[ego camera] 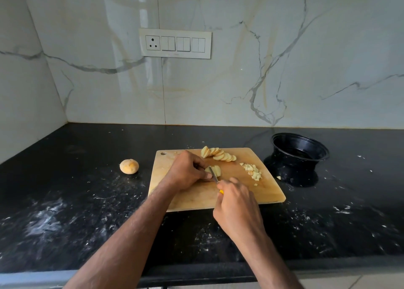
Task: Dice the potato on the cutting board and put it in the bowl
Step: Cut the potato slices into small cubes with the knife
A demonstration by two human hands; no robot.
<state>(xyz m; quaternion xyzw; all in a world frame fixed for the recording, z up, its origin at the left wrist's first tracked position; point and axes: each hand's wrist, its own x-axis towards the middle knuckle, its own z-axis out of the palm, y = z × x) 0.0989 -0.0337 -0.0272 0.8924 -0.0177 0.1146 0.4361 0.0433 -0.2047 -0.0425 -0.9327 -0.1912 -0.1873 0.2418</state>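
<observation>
Down near the front edge of the black bench (65, 201), two bare arms reach forward to a wooden cutting board (196, 199). On the board, the right hand (237, 203) is wrapped around a small knife (214, 174) with a yellow handle. The left hand (188, 172) curls its fingers over a few potato slices (216, 170) and holds them still, and the blade rests on them. Just to the right sits a little pile of diced bits (253, 172). Farther back on the board, a row of round slices (218, 154) leans like fallen dominoes, not yet cut small. One bit (278, 177) has landed on the bench beside the black bowl (300, 152). The bowl stands just off the board's right corner, and I see no potato in it. So I think the job is about partway: some dicing is done, more slices wait, and nothing has gone into the bowl. Left of the board lies a whole round potato (129, 166). The bench has white streaks and crumbs. Behind it rises a white marble wall (284, 59) with a switch plate (175, 43).
</observation>
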